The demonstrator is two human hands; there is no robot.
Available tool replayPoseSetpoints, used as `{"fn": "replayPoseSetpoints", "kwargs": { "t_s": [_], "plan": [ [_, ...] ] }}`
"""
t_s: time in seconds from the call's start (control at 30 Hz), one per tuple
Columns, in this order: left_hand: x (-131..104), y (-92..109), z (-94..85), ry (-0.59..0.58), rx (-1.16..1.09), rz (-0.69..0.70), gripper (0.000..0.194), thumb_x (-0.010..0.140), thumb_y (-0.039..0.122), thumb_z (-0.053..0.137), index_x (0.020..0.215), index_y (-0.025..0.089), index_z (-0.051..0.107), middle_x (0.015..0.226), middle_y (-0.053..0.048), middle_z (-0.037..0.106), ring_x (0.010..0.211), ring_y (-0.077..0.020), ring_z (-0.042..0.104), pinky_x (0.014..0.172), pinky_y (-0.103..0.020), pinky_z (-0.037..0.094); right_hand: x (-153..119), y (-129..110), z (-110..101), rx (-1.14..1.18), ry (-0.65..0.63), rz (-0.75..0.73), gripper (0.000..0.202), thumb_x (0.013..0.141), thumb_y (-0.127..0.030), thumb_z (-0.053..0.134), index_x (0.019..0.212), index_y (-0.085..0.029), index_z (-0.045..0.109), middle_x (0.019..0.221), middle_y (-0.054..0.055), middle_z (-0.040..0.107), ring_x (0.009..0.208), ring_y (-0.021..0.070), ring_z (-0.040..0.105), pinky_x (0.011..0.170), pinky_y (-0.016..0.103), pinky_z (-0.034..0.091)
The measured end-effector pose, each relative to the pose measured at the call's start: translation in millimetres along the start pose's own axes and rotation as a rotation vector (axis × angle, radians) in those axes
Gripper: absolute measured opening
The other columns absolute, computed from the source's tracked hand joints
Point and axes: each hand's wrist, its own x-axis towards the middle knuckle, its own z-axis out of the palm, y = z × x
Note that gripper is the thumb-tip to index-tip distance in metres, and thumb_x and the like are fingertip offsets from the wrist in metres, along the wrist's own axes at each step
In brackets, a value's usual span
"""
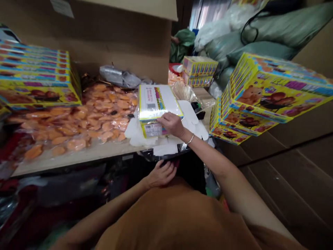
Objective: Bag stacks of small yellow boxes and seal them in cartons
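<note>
A yellow-edged box (159,100) with a white printed face up lies near the table's front edge, on white cardboard flaps (191,119). The fingers of my right hand (172,124) are bent and closed at the box's near edge; a bracelet is on that wrist. My left hand (161,173) is low, close to my body, below the table edge. Its fingers are curled near dark material, and what they hold, if anything, is hidden. Wrapped orange pieces (104,114) cover the table left of the box.
Stacked yellow boxes stand at the left (39,93) and in a tall leaning stack at the right (260,100). Smaller boxes (199,71) sit behind. A large open carton (122,41) rises at the back. Filled sacks (260,41) are piled back right.
</note>
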Motion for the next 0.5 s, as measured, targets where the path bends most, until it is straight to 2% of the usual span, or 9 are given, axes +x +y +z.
{"fn": "replayPoseSetpoints", "kwargs": {
  "t_s": [0.07,0.1,0.17,0.23,0.27,0.33,0.4,0.43,0.5],
  "plan": [
    [-8.4,6.4,2.5,-0.036,-0.079,0.089,0.038,0.100,0.018,0.043,0.120,0.037,0.069,0.110,-0.002,0.077,0.104,-0.0185,0.070,0.093,-0.036,0.047,0.1,1.7,2.8,-0.018,-0.007,0.001,0.035,0.107,-0.026,0.037,0.100,-0.021,0.071,0.083,0.006,0.060,0.082,0.0181,0.053,0.074,0.033,0.043],
    [-8.6,7.7,2.0,-0.015,-0.079,0.045,0.039,0.100,0.019,0.043,0.123,0.038,0.068,0.113,-0.002,0.077,0.107,-0.0193,0.069,0.095,-0.038,0.046,0.4,2.2,3.8,-0.023,-0.005,0.002,0.036,0.107,-0.026,0.036,0.099,-0.021,0.071,0.083,0.006,0.059,0.082,0.0181,0.053,0.074,0.033,0.043],
    [-1.0,6.9,-1.0,0.074,-0.015,-0.168,0.045,0.100,0.017,0.042,0.135,0.037,0.061,0.131,-0.008,0.070,0.120,-0.0251,0.064,0.102,-0.047,0.041,1.7,2.1,4.5,-0.025,0.005,0.000,0.037,0.108,-0.028,0.036,0.097,-0.021,0.070,0.083,0.006,0.058,0.082,0.0180,0.053,0.074,0.033,0.043],
    [13.0,2.9,-4.2,0.124,0.055,-0.370,0.052,0.099,0.012,0.038,0.145,0.031,0.053,0.146,-0.015,0.057,0.133,-0.0308,0.054,0.107,-0.056,0.035,3.3,1.2,3.6,-0.025,0.013,0.005,0.037,0.108,-0.029,0.036,0.095,-0.020,0.070,0.083,0.005,0.058,0.082,0.0181,0.053,0.074,0.033,0.043],
    [20.1,0.0,-5.4,0.124,0.080,-0.429,0.054,0.098,0.009,0.036,0.146,0.027,0.052,0.148,-0.017,0.055,0.135,-0.0323,0.053,0.106,-0.057,0.034,3.8,0.7,2.7,-0.023,0.014,0.009,0.038,0.108,-0.029,0.035,0.095,-0.020,0.070,0.083,0.005,0.058,0.082,0.0182,0.053,0.074,0.033,0.043],
    [30.8,-7.2,-7.6,0.088,0.112,-0.469,0.051,0.097,0.006,0.034,0.141,0.019,0.057,0.136,-0.020,0.063,0.125,-0.0322,0.059,0.101,-0.054,0.037,3.7,0.4,0.9,-0.014,0.012,0.023,0.037,0.108,-0.029,0.035,0.095,-0.020,0.069,0.083,0.006,0.059,0.083,0.0186,0.053,0.074,0.034,0.042],
    [35.2,-16.3,-10.8,0.075,0.141,-0.434,0.041,0.097,0.008,0.037,0.125,0.016,0.066,0.110,-0.017,0.074,0.105,-0.0288,0.066,0.092,-0.047,0.040,1.5,0.9,0.2,-0.010,0.009,0.016,0.035,0.107,-0.027,0.036,0.097,-0.020,0.070,0.085,0.006,0.061,0.083,0.0188,0.054,0.073,0.034,0.043],
    [35.6,-21.8,-13.5,0.103,0.166,-0.398,0.036,0.098,0.010,0.039,0.116,0.017,0.069,0.100,-0.014,0.076,0.098,-0.0266,0.067,0.089,-0.045,0.040,-0.1,1.2,0.6,-0.013,0.010,-0.008,0.034,0.107,-0.026,0.038,0.098,-0.020,0.070,0.086,0.007,0.063,0.083,0.0188,0.055,0.073,0.034,0.043],
    [35.3,-34.9,-21.8,0.237,0.252,-0.332,0.028,0.099,0.013,0.044,0.103,0.021,0.071,0.097,-0.010,0.076,0.096,-0.0238,0.067,0.088,-0.042,0.038,-3.7,0.6,3.1,-0.038,0.035,-0.100,0.030,0.106,-0.022,0.041,0.102,-0.018,0.070,0.089,0.007,0.066,0.082,0.0185,0.057,0.073,0.034,0.045]
  ]
}}
